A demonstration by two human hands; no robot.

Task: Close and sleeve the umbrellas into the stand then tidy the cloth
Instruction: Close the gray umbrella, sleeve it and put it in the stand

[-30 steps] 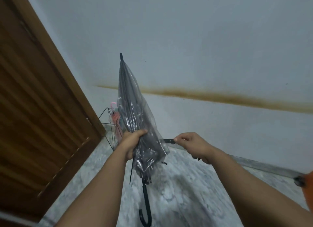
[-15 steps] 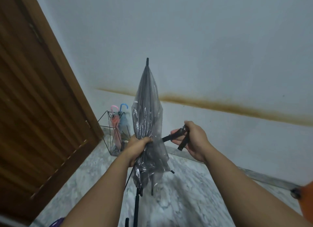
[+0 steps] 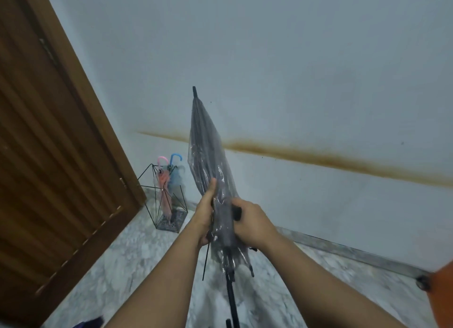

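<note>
The right hand [image 3: 252, 223] has brought the black strap [image 3: 236, 212] round the furled clear plastic umbrella [image 3: 210, 171], pressing it there, while the left hand [image 3: 204, 217] grips the canopy upright; fastening seems nearly done, the black wire stand [image 3: 166, 197] next.

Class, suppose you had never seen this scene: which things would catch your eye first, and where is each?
The grey see-through umbrella, folded and tip-up at centre, gripped by the left hand and right hand. Behind it, a rusty brown stain streaks the wall. By the wooden door, a wire stand holds pink and blue umbrellas.
</note>
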